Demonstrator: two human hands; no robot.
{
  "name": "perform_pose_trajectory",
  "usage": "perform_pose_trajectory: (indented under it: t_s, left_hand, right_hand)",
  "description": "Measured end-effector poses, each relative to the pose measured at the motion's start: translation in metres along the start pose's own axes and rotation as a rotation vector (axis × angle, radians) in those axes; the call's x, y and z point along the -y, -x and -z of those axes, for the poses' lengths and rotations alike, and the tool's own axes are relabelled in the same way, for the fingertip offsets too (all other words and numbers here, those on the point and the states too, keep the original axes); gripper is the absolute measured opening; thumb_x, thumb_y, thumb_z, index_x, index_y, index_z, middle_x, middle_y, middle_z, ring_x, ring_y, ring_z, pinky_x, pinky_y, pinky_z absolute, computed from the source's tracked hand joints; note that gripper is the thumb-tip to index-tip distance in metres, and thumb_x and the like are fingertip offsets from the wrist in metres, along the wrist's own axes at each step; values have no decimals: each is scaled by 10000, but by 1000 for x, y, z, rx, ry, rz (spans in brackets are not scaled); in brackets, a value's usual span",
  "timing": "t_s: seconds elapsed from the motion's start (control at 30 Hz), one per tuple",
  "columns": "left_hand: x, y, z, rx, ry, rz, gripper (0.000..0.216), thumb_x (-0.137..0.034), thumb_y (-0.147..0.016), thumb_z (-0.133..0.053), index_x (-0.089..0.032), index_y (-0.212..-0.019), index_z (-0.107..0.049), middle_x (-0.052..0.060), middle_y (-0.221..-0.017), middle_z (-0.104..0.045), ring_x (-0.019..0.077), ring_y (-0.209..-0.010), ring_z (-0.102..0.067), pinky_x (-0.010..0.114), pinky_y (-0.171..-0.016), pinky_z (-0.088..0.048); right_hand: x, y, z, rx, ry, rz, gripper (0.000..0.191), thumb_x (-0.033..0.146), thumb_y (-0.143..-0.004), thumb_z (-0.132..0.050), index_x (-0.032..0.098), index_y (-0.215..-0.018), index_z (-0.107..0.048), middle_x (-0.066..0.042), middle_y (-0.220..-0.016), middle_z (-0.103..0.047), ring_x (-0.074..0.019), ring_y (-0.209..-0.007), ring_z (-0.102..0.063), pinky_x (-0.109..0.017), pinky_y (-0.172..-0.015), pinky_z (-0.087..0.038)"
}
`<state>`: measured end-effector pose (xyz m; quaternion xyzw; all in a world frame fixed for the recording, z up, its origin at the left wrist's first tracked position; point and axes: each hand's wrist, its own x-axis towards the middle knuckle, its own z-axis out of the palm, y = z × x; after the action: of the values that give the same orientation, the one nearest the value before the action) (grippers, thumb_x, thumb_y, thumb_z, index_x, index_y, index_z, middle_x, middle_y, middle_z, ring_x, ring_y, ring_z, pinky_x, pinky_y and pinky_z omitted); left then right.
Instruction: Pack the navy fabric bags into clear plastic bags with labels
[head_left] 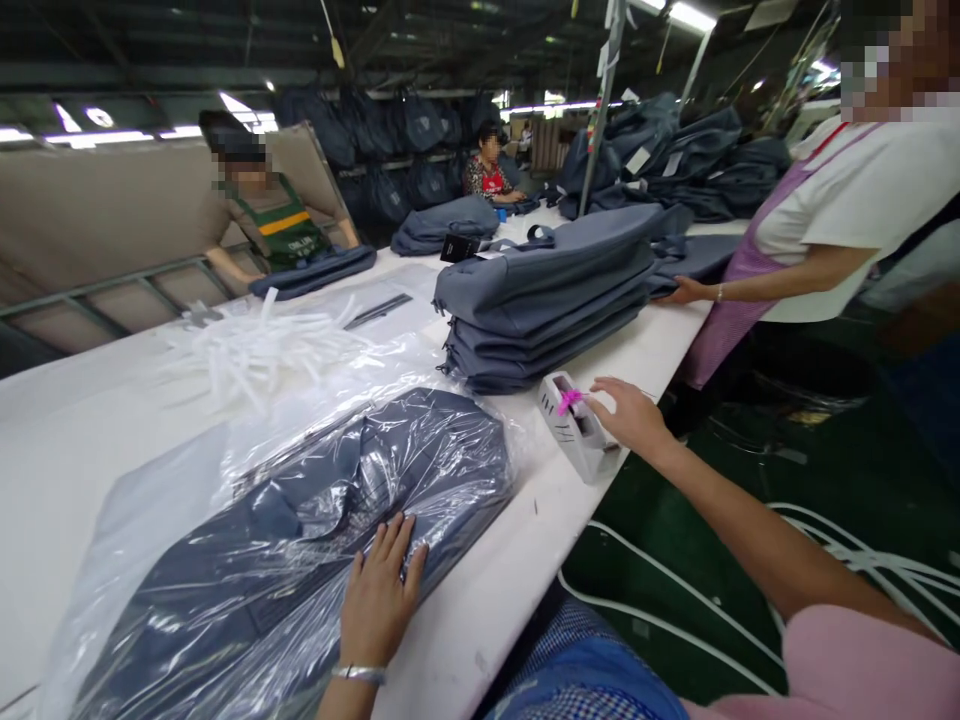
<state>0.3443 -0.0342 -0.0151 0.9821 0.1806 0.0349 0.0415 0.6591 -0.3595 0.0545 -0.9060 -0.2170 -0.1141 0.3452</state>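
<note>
A dark blue bag inside a clear plastic bag (pixel 300 540) lies on the white table (pixel 67 430) in front of me. My left hand (pixel 379 595) rests flat on the plastic at its near edge, fingers stretched out. My right hand (pixel 630 415) reaches to a white tape dispenser (pixel 574 430) at the table's right edge, and its fingers pinch near the pink tape end (pixel 568 401) on top of the dispenser.
A stack of folded grey-blue bags (pixel 547 300) stands just behind the dispenser. Loose white strips (pixel 255 350) lie in the middle of the table. A person in a white shirt (pixel 840 220) stands at the right with a hand on the table; two other people work at the far side.
</note>
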Motion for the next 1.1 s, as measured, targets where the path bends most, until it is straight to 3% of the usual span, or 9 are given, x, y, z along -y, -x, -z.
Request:
perform_pose_trajectory:
  t_s: [0.07, 0.13, 0.27, 0.43, 0.63, 0.77, 0.9, 1.03, 1.1]
  left_hand:
    - [2, -1, -2, 1, -2, 1, 549, -483, -986, -322, -254, -1480, -392, 63, -1531, -400, 296, -1422, -358, 546, -1100, -384]
    - [5, -2, -4, 10, -7, -1, 554, -482, -984, -315, -254, -1484, -386, 58, -1536, -393, 296, -1424, -355, 548, -1097, -388]
    - [9, -3, -8, 18, -15, -17, 573, -485, -985, -279, -235, -1492, -370, 51, -1547, -374, 299, -1430, -344, 559, -1094, -386]
    - [9, -4, -8, 23, -13, -9, 584, -492, -982, -264, -230, -1496, -358, 39, -1554, -361, 295, -1436, -332, 565, -1102, -375]
    - [8, -5, -6, 24, -7, -12, 595, -494, -977, -255, -222, -1496, -360, 46, -1551, -370, 299, -1433, -338, 566, -1100, -375]
    - [9, -4, -6, 16, -7, -13, 600, -499, -977, -237, -231, -1498, -363, 51, -1549, -376, 297, -1435, -333, 557, -1100, -373]
    - [8, -4, -3, 35, 4, 0, 610, -502, -975, -215, -227, -1502, -354, 43, -1560, -356, 290, -1445, -315, 561, -1106, -362]
    - [7, -4, -1, 42, 23, -3, 615, -509, -972, -218, -231, -1506, -346, 48, -1565, -351, 294, -1449, -306, 567, -1110, -352]
    - [6, -4, -1, 24, 29, -3, 615, -514, -973, -225, -231, -1505, -349, 61, -1562, -358, 297, -1446, -314, 564, -1114, -349]
  right_hand:
    - [-19, 24, 6, 47, -229, -241, 262, 459, -731, -698, 212, -809, -744, -101, -1237, -663, -320, -1248, -518, -452, -1138, -287]
    - [-28, 41, 5, 113, -452, -428, 279, 489, -657, -744, 215, -713, -751, -95, -1212, -682, -325, -1219, -542, -450, -1124, -303]
    - [-25, 52, -5, 132, -655, -555, 449, 607, -646, -721, 196, -816, -785, -101, -1155, -713, -302, -1114, -615, -426, -977, -433]
    - [-15, 47, -6, 130, -794, -688, 517, 551, -526, -827, 182, -886, -784, -117, -1131, -719, -332, -1111, -606, -459, -930, -423]
    - [20, 53, 20, -19, -925, -643, 406, 550, -615, -786, 230, -863, -747, -54, -1265, -658, -262, -1221, -525, -358, -971, -395]
    - [37, 86, 33, -56, -1044, -674, 355, 517, -642, -807, 242, -844, -709, -25, -1042, -691, -199, -1043, -578, -306, -889, -442]
    - [24, 125, 14, 2, -1034, -787, 380, 543, -662, -790, 234, -843, -664, -4, -828, -636, -150, -797, -585, -291, -764, -491]
    - [-7, 136, -14, -22, -736, -663, 416, 612, -723, -669, 214, -839, -635, -29, -802, -635, -162, -702, -569, -309, -669, -491]
    - [-22, 134, -17, -52, -627, -618, 408, 610, -720, -656, 214, -813, -627, -34, -780, -633, -183, -697, -560, -323, -653, -475]
